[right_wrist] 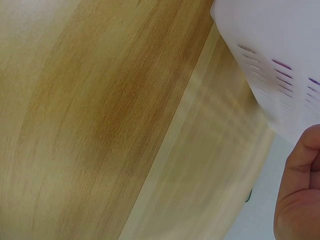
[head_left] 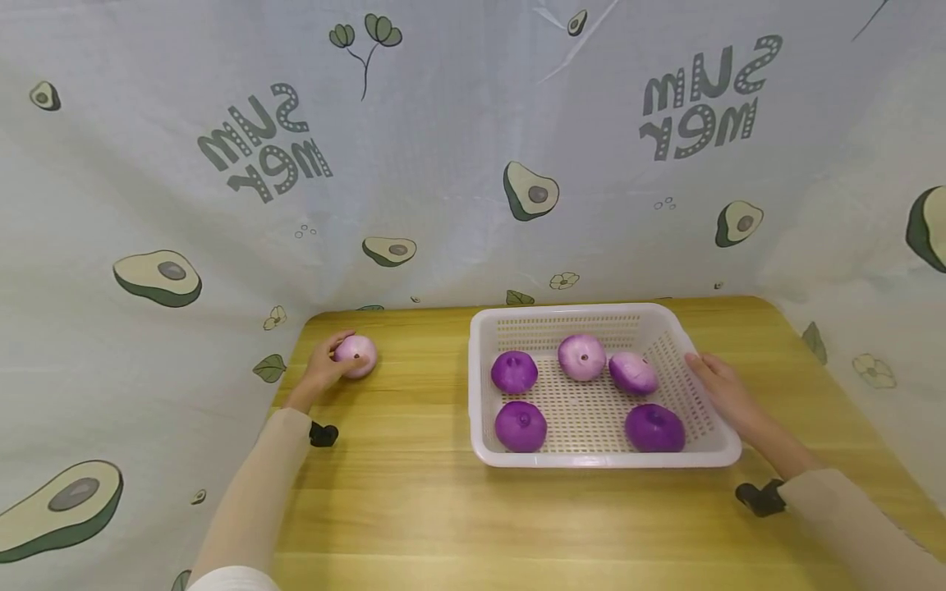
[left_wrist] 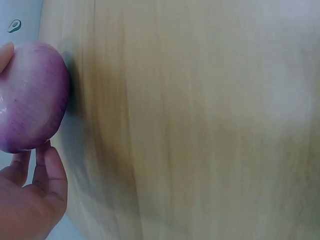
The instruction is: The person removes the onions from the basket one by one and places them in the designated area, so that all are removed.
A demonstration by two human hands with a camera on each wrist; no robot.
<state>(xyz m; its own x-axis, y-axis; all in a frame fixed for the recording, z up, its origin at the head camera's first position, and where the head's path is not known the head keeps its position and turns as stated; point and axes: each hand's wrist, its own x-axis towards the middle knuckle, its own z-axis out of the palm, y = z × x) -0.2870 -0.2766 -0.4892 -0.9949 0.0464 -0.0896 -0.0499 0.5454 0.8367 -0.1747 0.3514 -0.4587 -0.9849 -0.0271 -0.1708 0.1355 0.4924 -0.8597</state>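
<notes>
At the table's far left, my left hand (head_left: 322, 368) grips a pale purple onion (head_left: 362, 351), thumb on the near side and fingers around the far side. In the left wrist view that onion (left_wrist: 32, 100) sits between the fingertips, close over the wood. My right hand (head_left: 727, 396) holds the right rim of a white plastic basket (head_left: 606, 461). Inside lie several onions: three deep purple, such as the front left onion (head_left: 521, 427), and two paler, such as the back onion (head_left: 581, 358). From the right wrist, the basket's slotted side (right_wrist: 270, 55) shows beside curled fingers (right_wrist: 300, 165).
The basket stands on a wooden table (head_left: 399, 509), right of its middle. A pale curtain (head_left: 443, 148) printed with avocados and lettering hangs behind the table and along both sides, close to the left edge. Bare wood lies between the left hand and the basket.
</notes>
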